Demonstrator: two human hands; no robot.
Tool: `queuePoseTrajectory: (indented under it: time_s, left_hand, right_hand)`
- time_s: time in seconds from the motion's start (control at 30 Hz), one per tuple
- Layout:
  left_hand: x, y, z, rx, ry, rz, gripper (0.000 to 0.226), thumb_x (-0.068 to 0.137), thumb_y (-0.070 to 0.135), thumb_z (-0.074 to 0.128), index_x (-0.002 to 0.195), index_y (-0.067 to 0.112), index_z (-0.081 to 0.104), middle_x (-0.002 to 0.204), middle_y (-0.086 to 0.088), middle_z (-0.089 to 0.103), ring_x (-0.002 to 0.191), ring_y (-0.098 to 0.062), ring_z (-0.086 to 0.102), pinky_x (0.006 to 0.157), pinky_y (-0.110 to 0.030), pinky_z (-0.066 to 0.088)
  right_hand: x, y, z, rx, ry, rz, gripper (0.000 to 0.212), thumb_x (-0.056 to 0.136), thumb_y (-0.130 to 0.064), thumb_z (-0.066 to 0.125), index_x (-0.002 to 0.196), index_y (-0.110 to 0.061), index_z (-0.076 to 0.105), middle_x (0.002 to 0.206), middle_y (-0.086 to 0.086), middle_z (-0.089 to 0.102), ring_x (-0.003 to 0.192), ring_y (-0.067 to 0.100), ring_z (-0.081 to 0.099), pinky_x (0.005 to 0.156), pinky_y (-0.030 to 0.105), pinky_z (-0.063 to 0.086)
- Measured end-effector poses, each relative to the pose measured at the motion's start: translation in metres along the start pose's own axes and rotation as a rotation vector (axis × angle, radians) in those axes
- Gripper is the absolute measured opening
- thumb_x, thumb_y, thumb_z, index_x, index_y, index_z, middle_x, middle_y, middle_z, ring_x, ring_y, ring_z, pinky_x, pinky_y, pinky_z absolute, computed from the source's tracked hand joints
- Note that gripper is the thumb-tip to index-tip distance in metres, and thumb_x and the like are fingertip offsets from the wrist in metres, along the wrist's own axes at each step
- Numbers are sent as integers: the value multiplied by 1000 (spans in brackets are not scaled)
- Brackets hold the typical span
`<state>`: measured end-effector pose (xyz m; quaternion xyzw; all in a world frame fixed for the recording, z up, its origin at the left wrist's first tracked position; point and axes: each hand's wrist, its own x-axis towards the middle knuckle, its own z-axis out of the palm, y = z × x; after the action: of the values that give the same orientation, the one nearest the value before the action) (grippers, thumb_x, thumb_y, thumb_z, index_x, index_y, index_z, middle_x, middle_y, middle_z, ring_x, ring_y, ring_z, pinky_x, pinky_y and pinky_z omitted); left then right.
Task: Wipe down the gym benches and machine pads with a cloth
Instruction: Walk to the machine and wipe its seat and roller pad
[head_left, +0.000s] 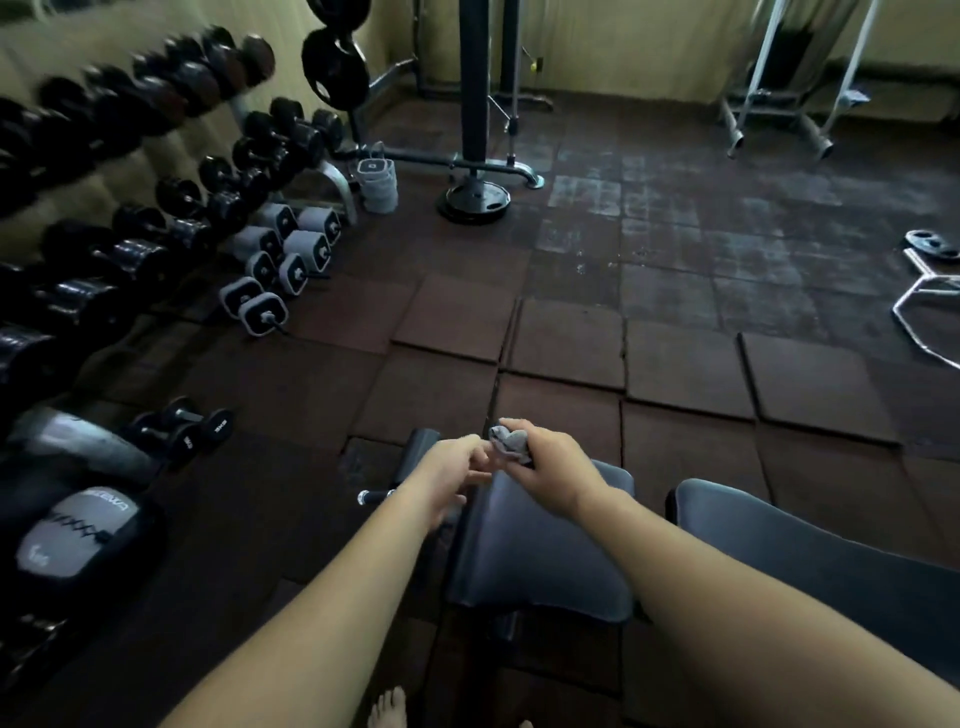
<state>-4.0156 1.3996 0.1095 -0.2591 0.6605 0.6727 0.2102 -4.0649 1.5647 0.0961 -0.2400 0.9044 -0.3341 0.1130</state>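
Note:
A dark grey bench seat pad (540, 561) lies just below me, with a second longer pad (810, 551) to its right. My right hand (556, 470) grips a bunched grey cloth (509, 440) above the far end of the seat pad. My left hand (454, 473) reaches in beside it, fingertips at the cloth's left edge; whether they pinch it is unclear. A black roller pad (418, 447) sticks out behind the left hand.
A dumbbell rack (130, 171) lines the left wall, with grey dumbbells (291, 249) and small black ones (182, 426) on the floor. A black post on a weight plate (474, 200) stands ahead. A chrome bar (924, 306) lies at right. Brown rubber tiles cover the floor.

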Motion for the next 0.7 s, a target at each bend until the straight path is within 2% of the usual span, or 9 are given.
queuePoseTrajectory:
  time_s: [0.07, 0.1, 0.13, 0.2, 0.3, 0.4, 0.5, 0.6, 0.7]
  left_hand:
    - [-10, 5, -18, 139, 103, 145, 37, 88, 4, 48, 98, 20, 81, 89, 3, 75, 80, -12, 63, 58, -20, 42]
    - [-13, 7, -32, 253, 157, 214, 36, 91, 6, 51, 105, 20, 81, 91, 4, 76, 80, -8, 67, 61, -18, 48]
    - [-15, 8, -46, 387, 208, 264, 33, 92, 14, 55, 110, 22, 81, 98, 6, 78, 89, -7, 70, 74, -20, 54]
    - [-27, 10, -80, 613, 287, 303, 39, 86, 36, 58, 120, 31, 77, 117, 8, 77, 112, -12, 69, 97, -28, 53]
    - [-49, 8, -134, 831, 381, 323, 54, 86, 48, 60, 139, 35, 63, 139, 6, 65, 129, -19, 58, 106, -37, 49]
    - [-71, -9, -199, 961, 511, 354, 57, 92, 51, 64, 146, 33, 56, 147, 7, 59, 137, -19, 50, 110, -39, 45]
    - [-102, -31, -275, 1035, 627, 310, 60, 92, 53, 64, 148, 32, 53, 149, 7, 55, 140, -20, 46, 114, -44, 41]
    - [-144, -56, -353, 1043, 739, 250, 60, 92, 51, 63, 148, 33, 52, 149, 7, 54, 142, -21, 44, 114, -46, 39]
    - [-194, -82, -427, 1018, 848, 154, 55, 93, 50, 64, 145, 35, 55, 144, 5, 56, 139, -23, 44, 111, -49, 39]
  right_hand:
    - [9, -18, -3, 27, 21, -29, 32, 97, -33, 68, 124, -15, 67, 114, -1, 74, 107, 21, 67, 93, 35, 50]
    - [15, -27, -2, 40, 34, -33, 27, 97, -29, 67, 120, -16, 69, 110, -1, 75, 104, 19, 68, 92, 35, 51]
    - [22, -36, 0, 50, 47, -28, 25, 97, -28, 67, 119, -18, 71, 108, -3, 76, 103, 17, 69, 91, 33, 51]
    - [37, -58, 8, 67, 53, -11, 21, 95, -32, 68, 114, -23, 73, 100, -8, 76, 97, 9, 69, 88, 28, 52]
    - [63, -108, 25, 98, 30, -34, 13, 94, -34, 68, 104, -27, 73, 83, -15, 70, 82, 3, 63, 80, 26, 51]
    - [86, -176, 49, 92, 7, -108, 4, 95, -30, 68, 94, -28, 72, 85, -13, 71, 87, 7, 65, 78, 26, 47]
    - [107, -249, 90, 88, -40, -180, 20, 94, -32, 66, 74, -30, 64, 77, -16, 69, 84, 9, 66, 77, 30, 49]
    - [120, -333, 148, 138, -123, -247, 22, 94, -35, 67, 76, -24, 66, 76, -11, 70, 77, 6, 65, 75, 33, 52]
    - [122, -422, 214, 175, -210, -329, 36, 95, -36, 68, 68, -16, 54, 62, -8, 59, 60, 9, 55, 61, 34, 44]
